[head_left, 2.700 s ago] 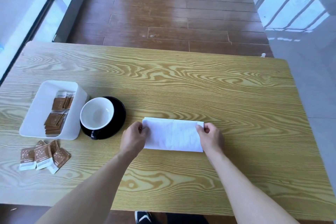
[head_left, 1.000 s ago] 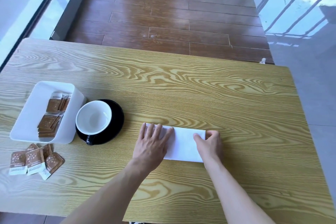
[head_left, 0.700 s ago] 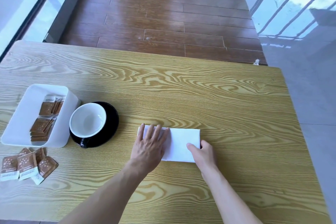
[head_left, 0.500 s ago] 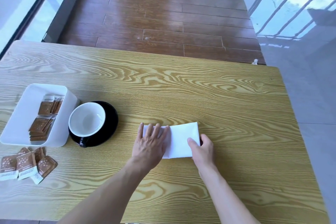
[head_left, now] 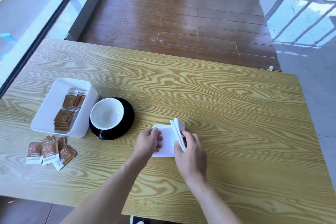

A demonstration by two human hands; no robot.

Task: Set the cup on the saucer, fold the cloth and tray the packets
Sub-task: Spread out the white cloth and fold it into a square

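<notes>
Single head-worn wide-angle view, looking forward and steeply down from above the near edge of the surface (head_left: pixel 218 96). Close over the fingers (head_left: pixel 158 138), which sit low of centre; beyond them the far edge, then the floor (head_left: pixel 181 14). No second view.

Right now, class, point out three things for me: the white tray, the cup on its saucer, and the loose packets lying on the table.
white tray (head_left: pixel 46 112): head view, bare floor of the tray.
cup (head_left: pixel 106 114): head view, white inside of the bowl.
loose packets (head_left: pixel 50 151): head view, brown face of a middle packet.
</notes>
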